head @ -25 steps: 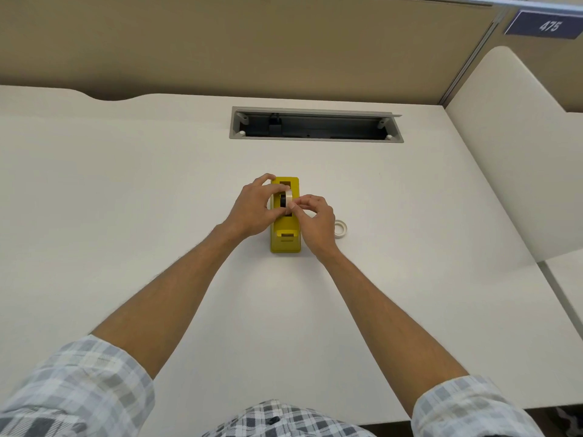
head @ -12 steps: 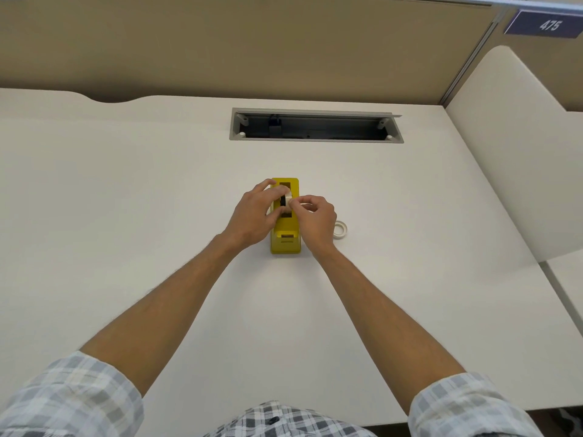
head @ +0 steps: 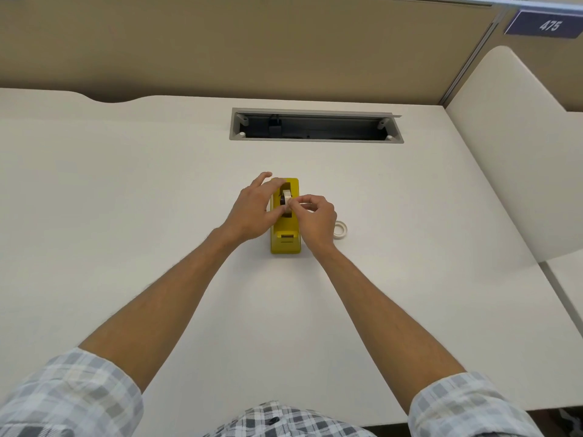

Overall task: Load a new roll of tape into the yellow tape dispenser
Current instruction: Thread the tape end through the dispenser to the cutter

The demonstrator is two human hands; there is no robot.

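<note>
Head camera, looking down at a pale desk (head: 126,216). A yellow tape dispenser (head: 285,239) stands near the middle, with a roll of tape (head: 286,198) seated upright in its well. The left hand (head: 252,209) cups the dispenser's left side, thumb against the roll. The right hand (head: 315,220) pinches the roll's near edge — fingers curled. A second roll (head: 340,230) lies flat just right of that hand. A sign (head: 549,25) reads 475.

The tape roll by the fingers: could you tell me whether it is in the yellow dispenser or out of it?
In: the tape roll stands on edge inside the yellow dispenser well, steadied by the left hand while the right hand pinches at it.
</note>
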